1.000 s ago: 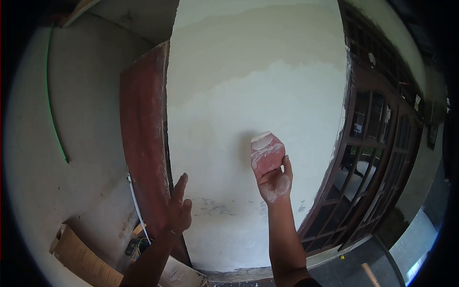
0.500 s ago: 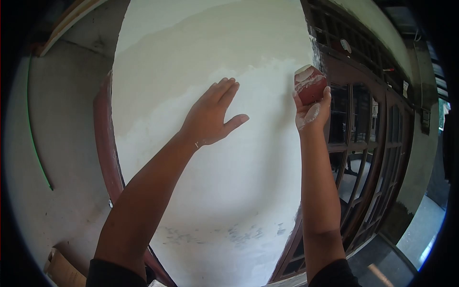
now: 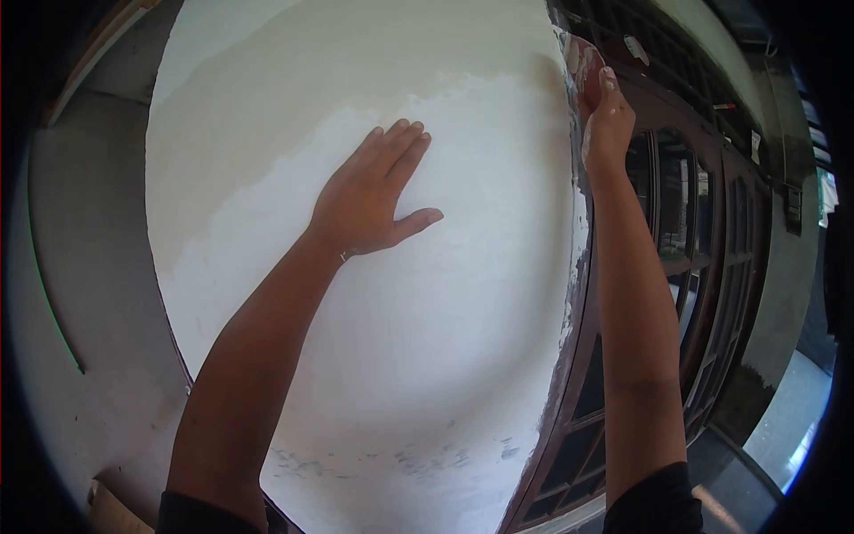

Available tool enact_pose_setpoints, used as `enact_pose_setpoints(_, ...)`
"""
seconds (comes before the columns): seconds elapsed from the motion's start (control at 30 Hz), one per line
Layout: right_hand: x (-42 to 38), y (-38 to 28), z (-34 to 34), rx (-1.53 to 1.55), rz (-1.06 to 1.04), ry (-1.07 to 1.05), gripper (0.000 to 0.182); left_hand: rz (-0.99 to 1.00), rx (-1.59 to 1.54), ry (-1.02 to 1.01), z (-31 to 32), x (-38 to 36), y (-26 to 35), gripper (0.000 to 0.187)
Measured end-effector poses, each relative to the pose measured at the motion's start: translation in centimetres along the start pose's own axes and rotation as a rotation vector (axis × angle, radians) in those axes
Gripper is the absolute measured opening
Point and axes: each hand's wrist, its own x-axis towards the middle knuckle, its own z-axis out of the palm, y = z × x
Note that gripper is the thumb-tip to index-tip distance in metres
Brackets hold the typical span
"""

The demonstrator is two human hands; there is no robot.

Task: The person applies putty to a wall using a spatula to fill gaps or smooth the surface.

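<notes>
My left hand (image 3: 366,194) lies flat against the wall panel (image 3: 445,311), fingers stretched up and thumb out to the side, holding nothing. White filler covers much of the panel, with a greyer band (image 3: 356,67) across its upper part. At the panel's upper right edge, my right hand (image 3: 612,132) grips a flat dark red putty scraper (image 3: 591,78) smeared with white putty. The scraper overlaps the rough, putty-flecked edge of the panel in this view. Its far side is hidden behind my fingers.
Right of the panel stands a dark brown door (image 3: 707,240) with glass panes and a barred vent (image 3: 689,80) above. A grey wall (image 3: 98,267) with a thin green line (image 3: 49,303) is on the left. Dark scuffs (image 3: 409,461) mark the panel's lower part.
My right hand has moved the scraper up and to the right, onto the panel's edge, and turned it more edge-on. The view has shifted; my left hand stays flat on the panel.
</notes>
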Motion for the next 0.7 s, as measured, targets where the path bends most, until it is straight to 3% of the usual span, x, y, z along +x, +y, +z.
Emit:
enact_pose_setpoints(0.07,-0.7,-0.4,0.4,-0.136,-0.004,-0.010,0.048,-0.006,-0.016,0.003,0.1,-0.1,-0.1,0.080)
enact_pose_setpoints(0.13,-1.5,-0.9,0.8,-0.506,-0.096,-0.096,0.048,-0.003,-0.024,0.018,0.1,-0.1,-0.2,0.080)
enact_pose_setpoints(0.17,-1.4,-0.3,0.7,-0.506,-0.099,-0.098,0.048,-0.005,-0.023,0.021,0.1,-0.1,-0.2,0.080)
enact_pose_setpoints(0.23,-1.2,1.4,0.5,-0.650,-0.365,-0.153,0.050,0.003,-0.030,0.022,0.1,-0.1,-0.2,0.079)
enact_pose_setpoints(0.33,-1.8,2.6,0.2,-0.749,-0.483,-0.152,0.053,0.004,-0.037,0.034,0.0,-0.2,-0.1,0.078)
enact_pose_setpoints(0.53,-5.0,2.2,-0.9,-0.898,-0.503,-0.192,0.054,0.016,-0.038,0.044,0.0,-0.2,0.0,0.077)
enact_pose_setpoints(0.7,-5.1,2.6,-1.2,-0.853,-0.537,-0.180,0.055,0.005,-0.026,0.040,0.2,-0.1,0.0,0.075)
